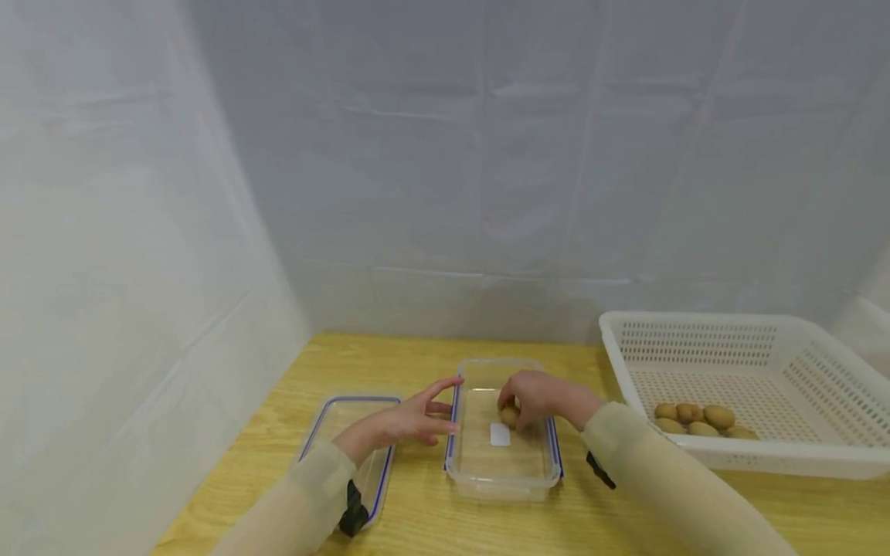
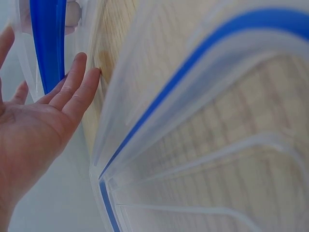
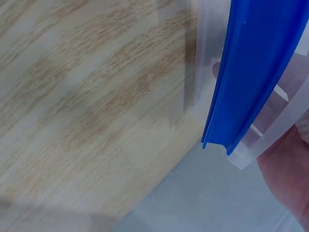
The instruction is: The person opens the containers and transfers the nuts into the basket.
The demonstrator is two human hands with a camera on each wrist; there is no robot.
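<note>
In the head view my right hand (image 1: pixel 535 398) reaches into a clear plastic food container (image 1: pixel 504 467), its fingers curled round a brown potato (image 1: pixel 511 418) low in the box. The container is lidless, with blue clips along its two long sides. My left hand (image 1: pixel 410 421) is beside the container's left wall with fingers spread and nothing in its grasp. Seen in the left wrist view, the left hand (image 2: pixel 46 125) has its fingertips close to a blue clip (image 2: pixel 48 43). The right wrist view shows the right hand (image 3: pixel 287 169) partly hidden behind the container wall and clip.
A clear lid (image 1: pixel 334 417) with a blue seal lies on the wooden table (image 1: pixel 417 517), left of the container and partly under my left forearm. At the right stands a white perforated basket (image 1: pixel 702 340) holding several potatoes (image 1: pixel 719 417). White sheeting (image 1: pixel 445 193) encloses the back and sides.
</note>
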